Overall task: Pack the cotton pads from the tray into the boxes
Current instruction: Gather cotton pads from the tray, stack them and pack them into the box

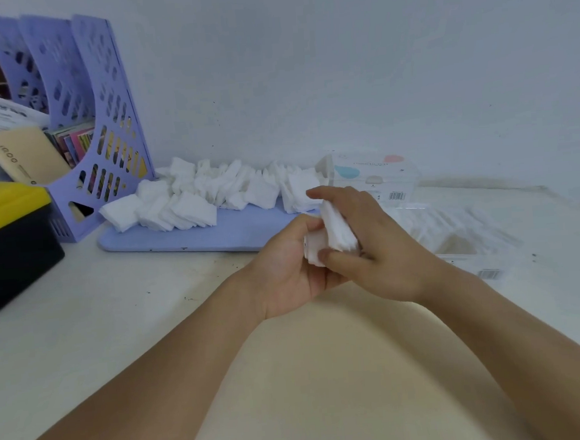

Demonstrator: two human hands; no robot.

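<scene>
Both hands meet above the off-white counter (125,334), in front of the tray. The left hand (287,271) is palm-up with its fingers curled under a small stack of white square cotton pads (334,232), thumb against the stack's near side. The right hand (374,245) comes over from the other side, its fingers wrapped around the same stack and the forefinger stretched along the top edge. The stack is held clear of the counter, tilted, between the two hands.

The flat lilac plastic tray (214,237) lies against the wall. Along its far half, loose heaps of white cotton pads (191,196) stand and lean in irregular rows; some overhang the tray's left edge.

To the right of the tray, a clear plastic box with pastel blue and pink print and a barcode label (378,177) stands upright by the wall. Nearer, behind the right hand, a second clear box (468,238) lies on the counter; its contents appear white but are blurred.

At the left stand a lilac perforated file holder (102,105) containing papers and booklets, and a black bin with a yellow lid (8,236).
</scene>
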